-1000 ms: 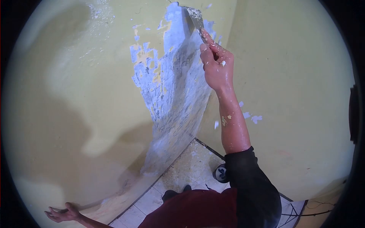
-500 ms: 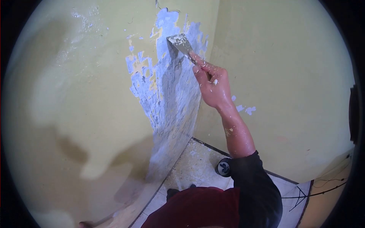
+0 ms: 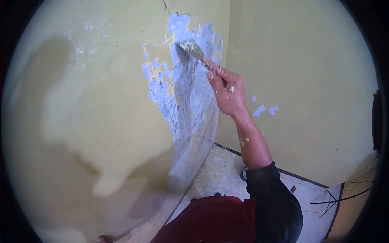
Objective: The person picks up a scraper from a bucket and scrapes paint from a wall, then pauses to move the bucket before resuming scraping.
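My right hand [image 3: 230,94] is closed round the handle of a paint scraper [image 3: 190,49], its index finger stretched along the tool. Pale paint flakes cling to the blade, the hand and the forearm. The blade's edge is at the upper part of a stripped patch [image 3: 190,97] on the left wall, where bluish-grey surface shows between ragged bits of yellow-green paint. Of my left hand [image 3: 106,239], only what looks like a fingertip shows low at the left wall; the rest is out of frame.
The left wall meets the right wall [image 3: 300,81] in a corner, with small bare spots [image 3: 263,110] there. Paint crumbs litter the tiled floor [image 3: 212,168]. A dark round object [image 3: 243,174] is partly hidden by my sleeve. A thin black rod [image 3: 344,199] stands at lower right.
The view has shifted slightly, so the wall patch and floor appear further right. Against the patch, the scraper blade sits a little further left. My right hand keeps its grip.
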### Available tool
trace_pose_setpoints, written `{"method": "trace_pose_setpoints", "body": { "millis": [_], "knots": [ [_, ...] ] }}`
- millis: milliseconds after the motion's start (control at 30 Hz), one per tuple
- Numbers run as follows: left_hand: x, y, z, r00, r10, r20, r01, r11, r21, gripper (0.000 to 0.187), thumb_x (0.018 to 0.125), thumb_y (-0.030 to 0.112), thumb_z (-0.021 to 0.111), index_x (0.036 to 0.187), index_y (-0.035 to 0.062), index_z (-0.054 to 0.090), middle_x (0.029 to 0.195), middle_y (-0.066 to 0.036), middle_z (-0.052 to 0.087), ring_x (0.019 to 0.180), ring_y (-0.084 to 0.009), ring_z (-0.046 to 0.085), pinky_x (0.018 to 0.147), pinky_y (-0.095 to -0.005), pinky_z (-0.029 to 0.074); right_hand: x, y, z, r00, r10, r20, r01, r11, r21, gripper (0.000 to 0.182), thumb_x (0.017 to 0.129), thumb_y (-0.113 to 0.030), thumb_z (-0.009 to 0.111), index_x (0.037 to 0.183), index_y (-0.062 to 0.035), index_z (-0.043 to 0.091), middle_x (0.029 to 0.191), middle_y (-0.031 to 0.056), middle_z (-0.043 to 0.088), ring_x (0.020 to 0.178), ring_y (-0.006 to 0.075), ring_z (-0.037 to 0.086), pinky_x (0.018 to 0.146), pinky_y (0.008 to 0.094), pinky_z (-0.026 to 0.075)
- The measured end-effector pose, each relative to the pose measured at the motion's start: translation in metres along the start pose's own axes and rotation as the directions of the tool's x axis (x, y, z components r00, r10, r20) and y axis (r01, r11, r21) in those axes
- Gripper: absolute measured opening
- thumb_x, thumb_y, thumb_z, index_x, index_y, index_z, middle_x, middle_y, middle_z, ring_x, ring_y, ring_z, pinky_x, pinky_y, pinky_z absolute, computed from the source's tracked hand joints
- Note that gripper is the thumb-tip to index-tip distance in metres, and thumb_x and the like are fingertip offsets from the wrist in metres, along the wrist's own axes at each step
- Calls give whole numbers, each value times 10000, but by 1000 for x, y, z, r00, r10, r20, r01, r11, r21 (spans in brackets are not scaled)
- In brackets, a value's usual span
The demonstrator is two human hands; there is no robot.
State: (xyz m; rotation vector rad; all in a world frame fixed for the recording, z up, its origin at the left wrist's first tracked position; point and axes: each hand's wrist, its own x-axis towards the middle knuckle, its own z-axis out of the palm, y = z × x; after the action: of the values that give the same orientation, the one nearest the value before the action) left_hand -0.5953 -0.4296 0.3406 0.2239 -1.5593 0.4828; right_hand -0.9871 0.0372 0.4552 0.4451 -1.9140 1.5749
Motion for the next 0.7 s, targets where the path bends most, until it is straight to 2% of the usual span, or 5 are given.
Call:
{"method": "trace_pose_setpoints", "body": {
  "millis": [67, 167, 300, 500, 700],
  "knots": [
    [3, 6, 1, 1000, 16, -17, -16, 1000, 5, 840, 900, 659, 606, 1499, 93, 443, 1572, -291, 204, 1475, -413, 194, 1160, -645, 225, 4, 11, 5, 987, -154, -41, 153, 988, -16, 342, 976, -119, 621, 1311, -80, 675, 731, -2, 597, 670, 53, 423, 648, 251, 457],
    [3, 6, 3, 1000, 4, -8, -4, 1000, 9, 838, 887, 655, 627, 1497, 110, 443, 1580, -272, 205, 1474, -417, 191, 1163, -647, 218, 32, -18, -3, 997, 72, -10, -73, 991, -108, 340, 980, -116, 614, 1312, -71, 673, 758, 12, 606, 708, 46, 453, 677, 251, 471],
    [-3, 4, 5, 996, -81, -42, 79, 996, -41, 840, 870, 690, 623, 1478, 133, 465, 1581, -253, 226, 1469, -413, 207, 1156, -650, 222, 14, 10, -4, 986, -164, -29, 162, 986, -38, 339, 976, -122, 616, 1309, -97, 680, 710, 15, 573, 683, 53, 444, 644, 249, 457],
    [2, 10, 2, 994, -104, -25, 105, 994, 9, 818, 871, 704, 610, 1476, 170, 474, 1596, -228, 230, 1466, -404, 221, 1148, -653, 226, 40, -16, -8, 998, -60, -33, 54, 984, -169, 339, 967, -96, 607, 1296, -94, 689, 720, 44, 643, 662, 66, 486, 659, 261, 484],
    [0, 6, 4, 998, -65, -15, 65, 998, -4, 855, 881, 709, 588, 1503, 140, 446, 1609, -226, 204, 1473, -391, 204, 1153, -659, 204, 48, -28, -3, 979, -197, -48, 187, 968, -167, 325, 963, -100, 615, 1276, -89, 700, 715, 63, 640, 645, 80, 492, 647, 267, 484]
  ]
}}
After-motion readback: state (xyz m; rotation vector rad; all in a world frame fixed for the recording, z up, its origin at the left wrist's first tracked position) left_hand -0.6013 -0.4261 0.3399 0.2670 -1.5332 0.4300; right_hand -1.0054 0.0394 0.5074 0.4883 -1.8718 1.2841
